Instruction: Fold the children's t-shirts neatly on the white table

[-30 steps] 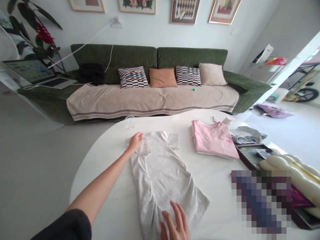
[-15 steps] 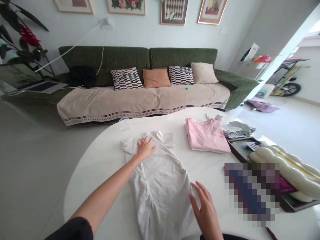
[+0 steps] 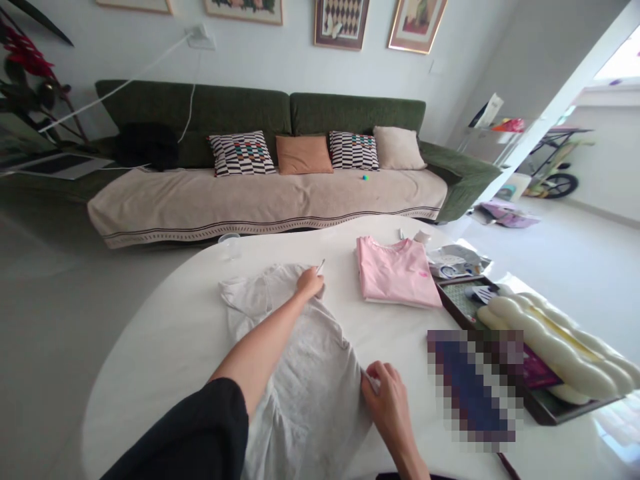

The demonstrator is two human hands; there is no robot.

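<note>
A light grey T-shirt (image 3: 310, 360) lies spread and wrinkled on the white table (image 3: 165, 333), its neck end away from me. My left hand (image 3: 311, 283) reaches across it and is closed on the shirt near the far right sleeve; a bit of pale fabric sticks up past the fingers. At the shirt's right side edge, my right hand (image 3: 385, 393) pinches a fold of the cloth between thumb and fingers. To the right of the shirt sits a folded pink T-shirt (image 3: 397, 273).
A clear plastic cup (image 3: 229, 247) stands at the table's far left edge. On the right are a silver packet (image 3: 457, 261), a dark tray (image 3: 555, 415) bearing a cream puffy object (image 3: 555, 340), and a blurred-out item (image 3: 470, 387). Behind stands a green sofa (image 3: 200, 110).
My left hand has gone from lying flat on the shirt to gripping its far right part. My right hand has closed on the side edge. The view has shifted slightly right.
</note>
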